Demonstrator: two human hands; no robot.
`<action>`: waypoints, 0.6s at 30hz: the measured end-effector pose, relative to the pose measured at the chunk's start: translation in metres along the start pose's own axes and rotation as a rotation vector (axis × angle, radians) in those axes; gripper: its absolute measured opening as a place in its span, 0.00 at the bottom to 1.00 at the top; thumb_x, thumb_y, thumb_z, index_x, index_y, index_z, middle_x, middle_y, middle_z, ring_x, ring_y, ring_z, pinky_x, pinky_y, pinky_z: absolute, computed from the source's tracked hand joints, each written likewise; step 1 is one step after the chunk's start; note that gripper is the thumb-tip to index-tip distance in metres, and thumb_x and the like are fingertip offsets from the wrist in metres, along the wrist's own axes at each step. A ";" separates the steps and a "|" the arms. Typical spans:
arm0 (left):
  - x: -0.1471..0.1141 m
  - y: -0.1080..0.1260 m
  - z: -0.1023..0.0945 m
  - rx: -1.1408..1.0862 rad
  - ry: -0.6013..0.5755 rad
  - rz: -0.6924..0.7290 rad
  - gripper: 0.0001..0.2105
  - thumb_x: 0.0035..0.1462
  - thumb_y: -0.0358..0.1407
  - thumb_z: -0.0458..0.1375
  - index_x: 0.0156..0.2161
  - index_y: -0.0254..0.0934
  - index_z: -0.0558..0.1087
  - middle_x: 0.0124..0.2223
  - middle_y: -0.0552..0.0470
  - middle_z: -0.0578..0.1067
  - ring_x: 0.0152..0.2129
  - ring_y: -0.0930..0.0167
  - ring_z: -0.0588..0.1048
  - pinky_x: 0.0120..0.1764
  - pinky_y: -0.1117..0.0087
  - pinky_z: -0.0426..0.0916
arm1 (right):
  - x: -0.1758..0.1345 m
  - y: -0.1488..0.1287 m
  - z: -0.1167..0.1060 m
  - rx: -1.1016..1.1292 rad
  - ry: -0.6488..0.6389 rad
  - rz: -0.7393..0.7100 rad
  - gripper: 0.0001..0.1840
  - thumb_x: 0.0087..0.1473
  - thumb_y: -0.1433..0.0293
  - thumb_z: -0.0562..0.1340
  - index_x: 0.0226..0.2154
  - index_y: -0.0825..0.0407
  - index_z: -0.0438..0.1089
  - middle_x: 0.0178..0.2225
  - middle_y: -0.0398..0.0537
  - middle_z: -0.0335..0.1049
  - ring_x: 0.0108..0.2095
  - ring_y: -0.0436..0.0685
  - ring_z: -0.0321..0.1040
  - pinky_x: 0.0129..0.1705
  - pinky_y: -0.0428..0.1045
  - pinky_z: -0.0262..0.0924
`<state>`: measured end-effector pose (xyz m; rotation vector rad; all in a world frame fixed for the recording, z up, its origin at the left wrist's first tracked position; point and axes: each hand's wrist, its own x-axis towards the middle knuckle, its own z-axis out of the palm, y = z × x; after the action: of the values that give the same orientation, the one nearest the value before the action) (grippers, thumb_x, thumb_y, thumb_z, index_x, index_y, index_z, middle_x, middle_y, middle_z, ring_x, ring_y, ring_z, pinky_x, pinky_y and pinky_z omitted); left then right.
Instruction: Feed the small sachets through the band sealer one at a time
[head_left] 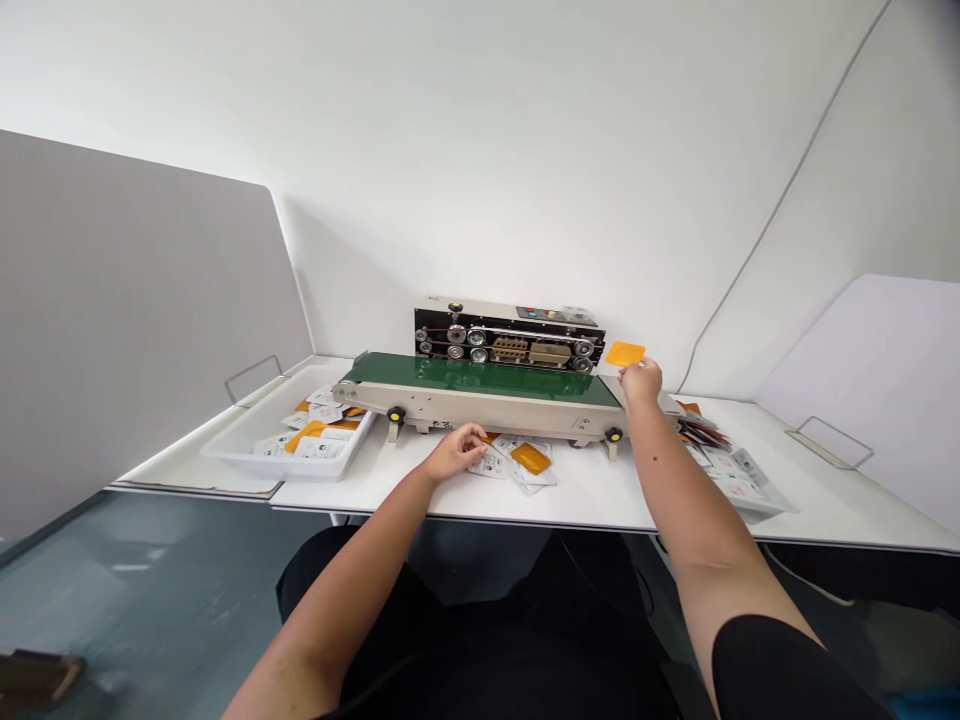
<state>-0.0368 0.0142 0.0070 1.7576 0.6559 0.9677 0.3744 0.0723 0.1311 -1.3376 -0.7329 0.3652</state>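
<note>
My right hand [642,384] pinches an orange sachet [625,354] by its lower edge. It holds the sachet up at the right end of the band sealer [510,335], above the end of the green conveyor belt [480,375]. My left hand [456,452] rests in front of the conveyor with its fingers curled; whether anything is between them I cannot make out. Beside its fingertips lie several white printed sachets [489,465] on the table. Another orange sachet [532,458] lies on top of them, face up.
To the left, a translucent plastic bin [281,467] contains white and orange sachets. More sachets [731,470] are heaped in a tray at the right, partly behind my right forearm. Black knobs [396,414] stick out from the conveyor's front. The white table's front edge [465,516] runs before my body.
</note>
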 end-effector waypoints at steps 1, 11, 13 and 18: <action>0.000 -0.001 0.000 0.007 -0.003 -0.001 0.21 0.55 0.49 0.64 0.45 0.37 0.65 0.29 0.57 0.73 0.23 0.74 0.71 0.28 0.74 0.65 | 0.004 0.004 0.001 -0.027 0.001 0.041 0.14 0.52 0.75 0.59 0.43 0.55 0.68 0.23 0.38 0.64 0.20 0.46 0.62 0.20 0.39 0.58; -0.001 -0.005 0.000 0.019 -0.006 -0.017 0.20 0.56 0.48 0.64 0.44 0.36 0.65 0.28 0.57 0.72 0.23 0.73 0.70 0.28 0.73 0.64 | 0.007 0.019 0.046 0.018 -0.215 0.310 0.09 0.51 0.77 0.66 0.34 0.55 0.66 0.18 0.40 0.63 0.15 0.45 0.59 0.16 0.39 0.58; -0.001 -0.004 0.000 0.021 -0.008 -0.015 0.20 0.56 0.48 0.64 0.44 0.36 0.65 0.28 0.56 0.72 0.23 0.74 0.70 0.29 0.73 0.64 | 0.005 0.017 0.054 0.025 -0.247 0.335 0.11 0.52 0.75 0.68 0.36 0.55 0.65 0.18 0.40 0.64 0.16 0.45 0.60 0.17 0.39 0.59; -0.001 -0.001 0.000 0.057 -0.004 -0.007 0.19 0.56 0.47 0.63 0.43 0.36 0.66 0.28 0.56 0.73 0.24 0.73 0.71 0.29 0.73 0.65 | -0.006 0.010 0.071 0.000 -0.294 0.330 0.12 0.52 0.73 0.69 0.38 0.55 0.66 0.20 0.41 0.66 0.18 0.47 0.62 0.18 0.40 0.61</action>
<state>-0.0372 0.0143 0.0056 1.8049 0.6931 0.9488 0.3241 0.1237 0.1239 -1.4224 -0.7528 0.8390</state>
